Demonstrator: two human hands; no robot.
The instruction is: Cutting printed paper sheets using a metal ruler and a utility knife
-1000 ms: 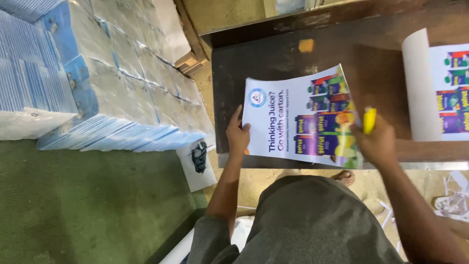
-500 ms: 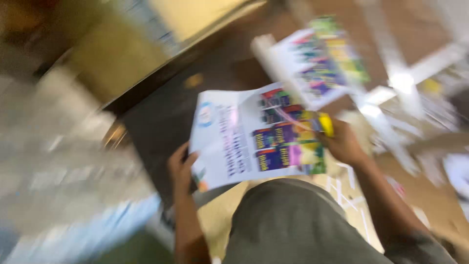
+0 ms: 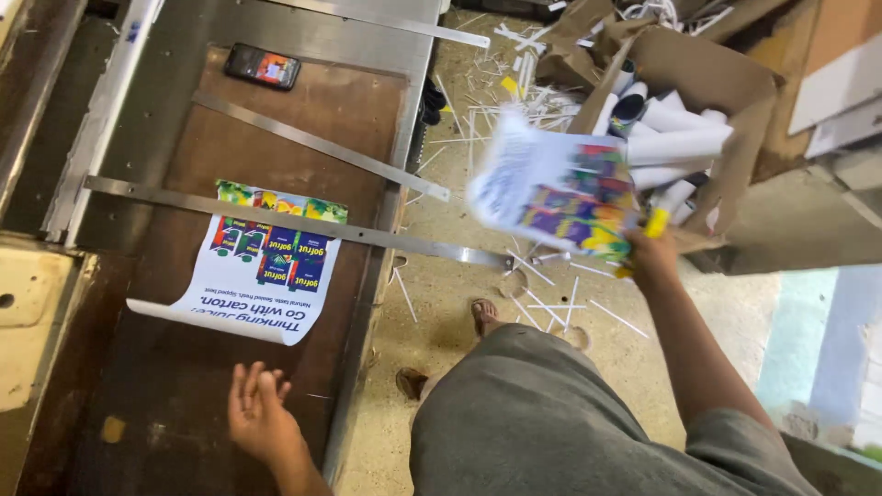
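My right hand [image 3: 654,253] is stretched out to the right and grips a colourful printed poster [image 3: 556,193] together with a yellow cutter [image 3: 656,223], in the air in front of a cardboard box [image 3: 726,87]. My left hand [image 3: 260,413] hovers open, palm up, over the dark wooden table [image 3: 184,367], holding nothing. Just beyond it, a second printed poster [image 3: 262,266] lies flat on the table, pinned under a long metal ruler [image 3: 294,223].
The cardboard box holds several rolled white posters [image 3: 675,147]. A second metal ruler [image 3: 317,144] and a phone [image 3: 263,66] lie farther up the table. Paper strips [image 3: 551,303] litter the concrete floor around my sandalled feet [image 3: 482,317].
My view has swung from the table to the right. The poster held in both hands is now in the right hand alone, carried toward the box; the left hand has let go.
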